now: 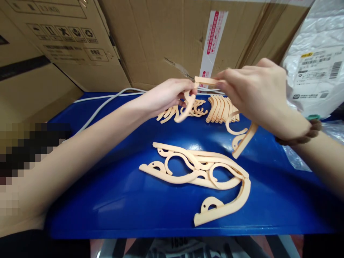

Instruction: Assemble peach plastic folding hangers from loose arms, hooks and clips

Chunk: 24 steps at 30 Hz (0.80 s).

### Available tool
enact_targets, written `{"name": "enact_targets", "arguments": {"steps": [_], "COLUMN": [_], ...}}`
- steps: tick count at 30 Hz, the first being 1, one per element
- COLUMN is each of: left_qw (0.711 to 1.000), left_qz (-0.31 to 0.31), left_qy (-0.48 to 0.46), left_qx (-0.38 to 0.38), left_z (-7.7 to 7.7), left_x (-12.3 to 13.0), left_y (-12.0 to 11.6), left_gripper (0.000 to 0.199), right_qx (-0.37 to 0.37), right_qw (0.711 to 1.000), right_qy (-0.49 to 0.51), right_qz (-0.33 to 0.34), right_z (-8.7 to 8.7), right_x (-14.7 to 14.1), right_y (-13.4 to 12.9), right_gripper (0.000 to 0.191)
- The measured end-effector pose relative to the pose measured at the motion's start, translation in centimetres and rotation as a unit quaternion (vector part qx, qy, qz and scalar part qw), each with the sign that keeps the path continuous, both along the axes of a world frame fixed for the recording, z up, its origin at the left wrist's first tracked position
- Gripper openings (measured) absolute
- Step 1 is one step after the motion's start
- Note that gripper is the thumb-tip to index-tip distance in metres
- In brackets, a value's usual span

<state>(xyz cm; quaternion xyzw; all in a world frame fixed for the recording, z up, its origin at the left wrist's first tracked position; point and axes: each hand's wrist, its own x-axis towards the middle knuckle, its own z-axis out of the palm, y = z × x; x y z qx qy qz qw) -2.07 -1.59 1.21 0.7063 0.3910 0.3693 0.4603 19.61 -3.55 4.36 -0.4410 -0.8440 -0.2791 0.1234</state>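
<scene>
Beige plastic folding-hanger parts are in both hands above the far half of the blue table. My left hand (172, 94) is closed, pinching a curved hanger hook (187, 109) that hangs below its fingertips. From the right, my right hand (251, 86) is closed on a straight hanger arm (206, 81), whose end meets the left fingertips. Whether the two pieces are joined I cannot tell. Below my right hand shows another hanger arm with a hook (244, 142), partly covered by the hand. Several folding hangers (185, 178) lie overlapping on the table in front of me.
At the back of the blue table (113, 204) lie loose hooks (197, 108) and a row of hanger arms (221, 108). Cardboard boxes (161, 43) stand behind, with a white cable (107, 101) before them. A labelled plastic package (317, 64) is at the right.
</scene>
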Motion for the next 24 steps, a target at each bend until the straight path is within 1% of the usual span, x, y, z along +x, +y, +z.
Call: {"name": "enact_targets", "arguments": {"steps": [2,4,5,7,9,10,11,12,14,15,16,17,18,19,21,22,23,24], "left_qw": [0.998,0.989,0.980,0.956,0.939,0.939,0.944,0.953,0.971,0.969,0.967,0.960,0.952,0.941,0.922,0.919,0.928,0.947], "left_qz": [0.036,0.069,0.084,0.112,0.135,0.145,0.154,0.165,0.166,0.181,0.192,0.213,0.226,0.242,0.258,0.249,0.216,0.167], "left_qy": [0.042,0.107,0.141,0.188,0.194,0.183,0.167,0.147,0.133,0.141,0.150,0.171,0.195,0.218,0.244,0.237,0.216,0.176], "left_qx": [0.020,0.071,0.109,0.194,0.250,0.254,0.239,0.207,0.106,0.089,0.078,0.068,0.070,0.088,0.155,0.190,0.211,0.212], "left_z": [-0.2,-0.4,-0.5,-0.6,-0.6,-0.7,-0.8,-0.9,-1.6,-2.2,-2.8,-3.3,-3.9,-4.3,-4.6,-4.4,-4.0,-3.5], "left_x": [0.1,0.2,0.2,0.1,-0.4,-0.7,-1.2,-1.8,-3.0,-3.6,-4.2,-4.6,-5.0,-5.2,-4.9,-4.5,-3.9,-3.2], "left_y": [0.1,0.0,0.0,-0.1,0.2,0.5,1.0,1.6,3.0,3.8,4.5,5.0,5.3,5.5,5.1,4.7,4.1,3.4], "left_gripper": [0.026,0.027,0.027,0.027,0.025,0.023,0.022,0.023,0.025,0.026,0.025,0.026,0.026,0.028,0.038,0.042,0.040,0.033], "right_qx": [-0.001,-0.023,-0.052,-0.136,-0.216,-0.243,-0.264,-0.281,-0.327,-0.349,-0.367,-0.376,-0.378,-0.375,-0.354,-0.341,-0.328,-0.316], "right_qw": [0.998,0.996,0.996,0.989,0.967,0.955,0.941,0.924,0.860,0.825,0.799,0.789,0.786,0.788,0.790,0.785,0.778,0.771], "right_qy": [-0.065,-0.088,-0.064,0.030,0.113,0.149,0.192,0.243,0.381,0.437,0.472,0.483,0.486,0.485,0.497,0.513,0.532,0.550], "right_qz": [0.000,0.008,0.017,0.045,0.072,0.083,0.093,0.097,0.090,0.079,0.066,0.056,0.053,0.055,0.060,0.060,0.058,0.055], "right_z": [-0.3,-0.8,-1.0,-1.2,-1.0,-0.7,-0.4,0.0,0.6,0.8,0.8,0.8,0.6,0.4,-0.1,-0.4,-0.7,-1.0], "right_x": [-0.2,-0.3,-0.3,-0.3,-0.1,0.1,0.3,0.4,0.5,0.5,0.4,0.3,0.2,0.1,0.1,0.1,0.1,0.2], "right_y": [0.5,1.3,1.7,2.3,2.7,2.7,2.7,2.6,2.4,2.3,2.2,2.1,2.2,2.3,2.8,3.1,3.5,3.7], "right_gripper": [0.040,0.032,0.026,0.015,0.020,0.024,0.027,0.028,0.024,0.022,0.020,0.021,0.022,0.024,0.027,0.029,0.031,0.033]}}
